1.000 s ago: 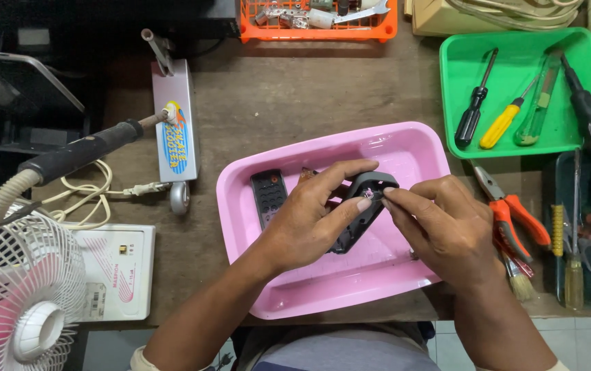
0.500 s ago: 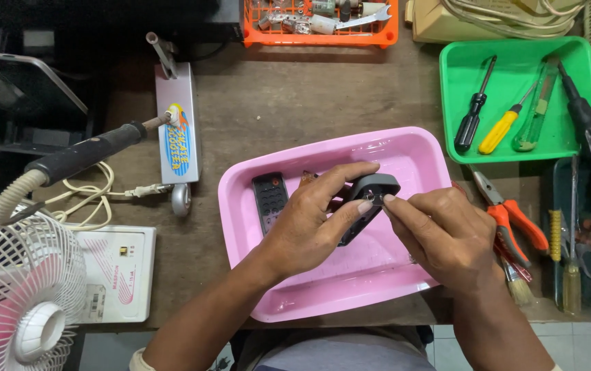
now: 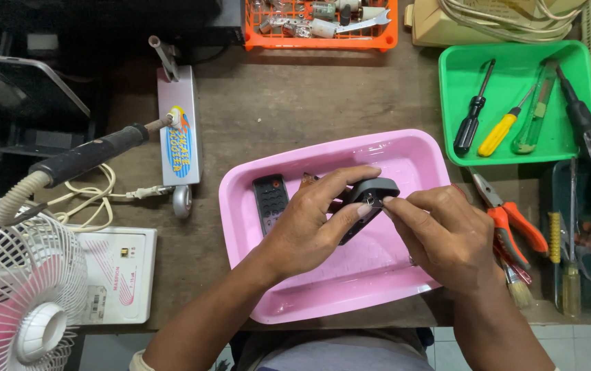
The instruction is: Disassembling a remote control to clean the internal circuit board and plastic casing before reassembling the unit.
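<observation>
the left hand [image 3: 309, 230] gripped a black case [image 3: 368, 203] over the pink tray [image 3: 350, 302], fingers wrapped around it. the right hand [image 3: 443, 233] pinched something tiny at its end. better to keep the case steady and low above the tray.

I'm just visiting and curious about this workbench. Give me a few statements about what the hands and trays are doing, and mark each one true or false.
1. Both hands hold a small black part over the pink tray. True.
2. The left hand grips a yellow screwdriver. False: the yellow screwdriver lies in the green tray.
3. A dark remote lies in the pink tray. True.
4. The white fan stands right of the person. False: it is at the left.
5. The right hand pinches at the part's end. True.
</observation>
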